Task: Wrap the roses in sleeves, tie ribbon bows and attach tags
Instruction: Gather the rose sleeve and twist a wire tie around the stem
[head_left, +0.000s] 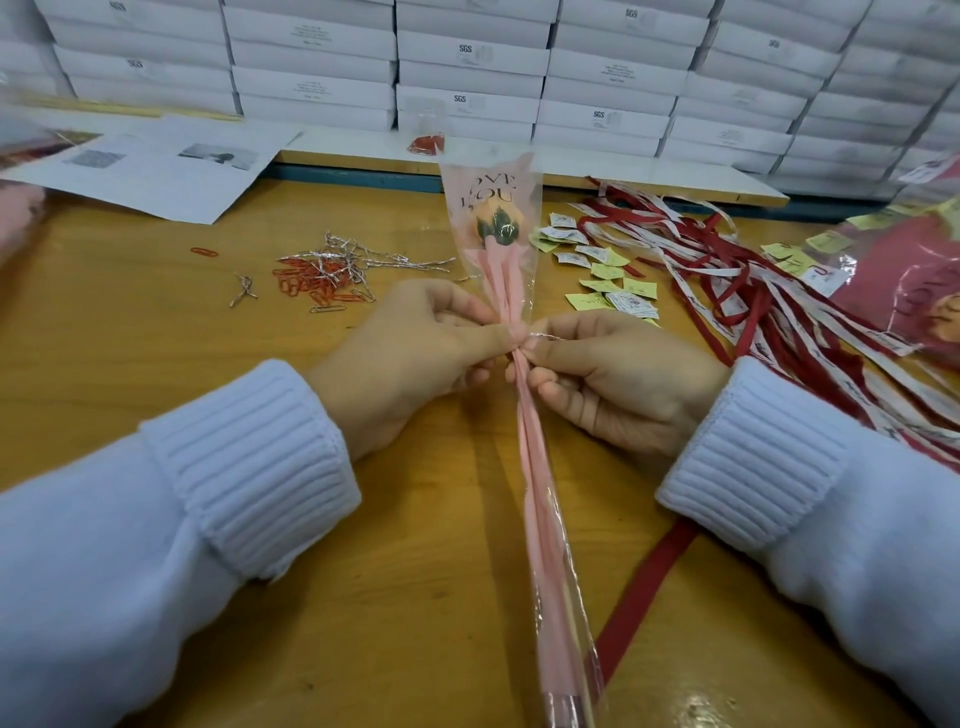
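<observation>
Foreground: two white ribbed cuffs (249, 467) come in from the bottom corners, with the forearms over the wooden table (130, 338).
Loose strand: one red ribbon (644, 587) lies flat on the table. It runs out from under the right cuff, and its near end reaches the wrap's tail.
Wrap: a clear cellophane sleeve (545, 519) with pink paper inside stretches over the middle of the table. Its narrow tail points toward the person and its wide mouth points away. It is gathered tight where the hands meet.
Left side: the left hand (415, 353) has curled fingers, and its thumb and forefinger pinch the gathered neck of the sleeve.
Right side: the right hand (613, 374) faces it with curled fingers, pinching a thin silver twist tie (543, 338) at that same neck.
Flower: the rose (496, 218) sits inside the wide end, its orange head and green sepals showing below dark lettering printed on the sleeve.
Left of flower: red paper clips (311, 291) lie in a heap, with spare twist ties (363, 260) tangled over them.
Right of flower: small yellow-green and white tags (597, 275) are scattered. Beside them a pile of red and white ribbons (753, 291) spreads toward the right edge.
Far left: printed sheets (156, 161) lie flat.
Back: stacked white boxes (467, 57) form a wall. A small red item in a clear bag (427, 143) sits before them, too blurred to identify.
</observation>
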